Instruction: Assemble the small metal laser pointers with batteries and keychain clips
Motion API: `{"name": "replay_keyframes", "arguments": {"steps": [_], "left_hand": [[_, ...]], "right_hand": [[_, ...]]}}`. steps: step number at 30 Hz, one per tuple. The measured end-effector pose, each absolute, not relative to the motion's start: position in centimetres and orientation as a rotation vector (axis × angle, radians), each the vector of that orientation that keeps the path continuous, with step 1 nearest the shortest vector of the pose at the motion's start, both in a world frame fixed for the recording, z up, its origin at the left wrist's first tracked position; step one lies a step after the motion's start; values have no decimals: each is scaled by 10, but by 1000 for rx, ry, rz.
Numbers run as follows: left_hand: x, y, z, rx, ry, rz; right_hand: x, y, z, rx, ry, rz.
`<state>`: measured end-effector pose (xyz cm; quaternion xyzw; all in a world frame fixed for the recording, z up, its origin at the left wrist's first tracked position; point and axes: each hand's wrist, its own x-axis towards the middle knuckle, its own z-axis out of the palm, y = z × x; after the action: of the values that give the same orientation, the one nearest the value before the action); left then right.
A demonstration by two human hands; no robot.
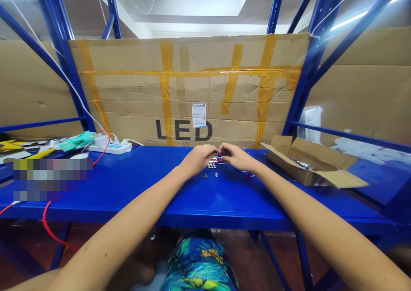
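My left hand point(199, 158) and my right hand point(236, 156) meet above the middle of the blue table point(144, 188). Fingers and thumbs are pinched together on both, but what they hold is too small and covered to name. Just beneath the fingertips is a small red, white and green piece point(214, 158). Several little round metal parts point(212, 165) lie in a cluster below it. Closer to the front edge sit a dark metal bit point(206, 176) and a silvery one point(216, 174). Small red and blue items point(249, 175) lie by my right wrist, partly hidden.
An open cardboard box point(298, 160) with metal pieces inside stands at the right. At the left are a white power strip point(115, 147), a red cable point(104, 147), a green packet point(78, 141) and yellow-handled tools point(41, 153). A large cardboard sheet point(135, 94) closes off the back between blue posts.
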<state>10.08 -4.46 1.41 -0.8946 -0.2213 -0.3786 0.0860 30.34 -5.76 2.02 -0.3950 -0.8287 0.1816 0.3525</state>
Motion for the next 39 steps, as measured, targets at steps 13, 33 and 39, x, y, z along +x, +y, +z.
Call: {"name": "replay_keyframes", "arguments": {"steps": [13,33,39], "left_hand": [[108,-56,19,-2779,-880,-1456],[38,-41,49,-2537,-971,-1157],[-177,-47,106,-2080,-1484,-692]], "right_hand": [[304,-59,21,-972,-2206,174],[310,-60,22,-1110,-2184,198],[317,-57,26,-1128,-2157,146]]}}
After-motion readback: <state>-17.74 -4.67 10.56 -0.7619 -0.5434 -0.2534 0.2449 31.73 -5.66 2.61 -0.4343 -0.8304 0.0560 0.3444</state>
